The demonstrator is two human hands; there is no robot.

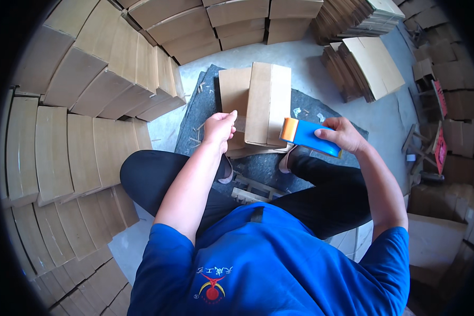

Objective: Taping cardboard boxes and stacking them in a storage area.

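Observation:
A brown cardboard box (pixel 267 100) stands on a dark grey mat (pixel 205 105) in front of my crossed legs, with one flap (pixel 234 89) hanging open on its left side. My left hand (pixel 219 128) pinches the box's near left corner. My right hand (pixel 343 134) grips a blue tape dispenser (pixel 310 136) whose orange roller end touches the box's near right edge.
Rows of assembled cardboard boxes (pixel 89 84) are stacked along the left and across the top. Piles of flat cardboard blanks (pixel 366 66) lie at the upper right on the concrete floor (pixel 305 55). A small wooden slat frame (pixel 250 192) sits under my knees. Clutter fills the right edge.

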